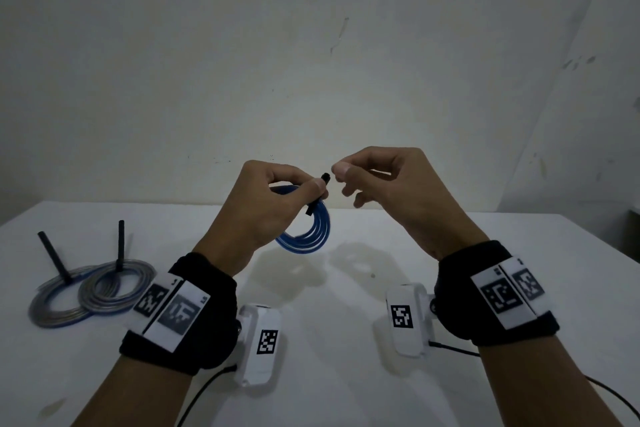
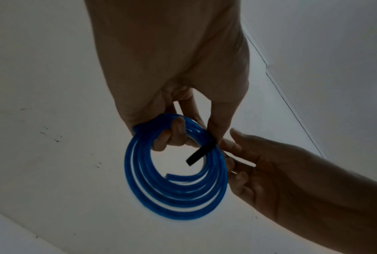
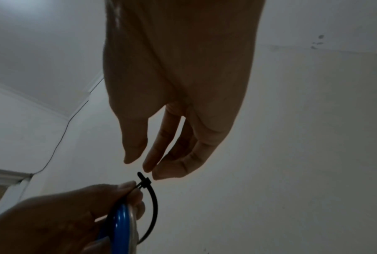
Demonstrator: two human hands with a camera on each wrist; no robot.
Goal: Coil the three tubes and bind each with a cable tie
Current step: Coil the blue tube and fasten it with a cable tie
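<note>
1. Blue tube coil [image 1: 313, 230] hangs above the white table [image 1: 450, 305], held up in the left hand [image 1: 263, 204] near the middle of the head view; two clear coils [image 1: 93, 291], each with a black tie tail standing up, lie well apart at the table's left.
2. The left hand's fingers curl through the coil while thumb and forefinger pinch the black cable tie [image 3: 151, 202] at its head, probably to keep the loops together and steady the lock.
3. From the right wrist, the tie arcs in a loose loop round the tubing, its tip just poking through the head, so this third coil seems threaded but not cinched.
4. The right hand [image 1: 388, 180] hovers just beside that tip, fingers [image 3: 161, 173] loosely bent and narrowly parted, holding nothing; it looks poised to grasp the tail.
5. The likely next move is pulling the tail through while the left hand braces the head.
</note>
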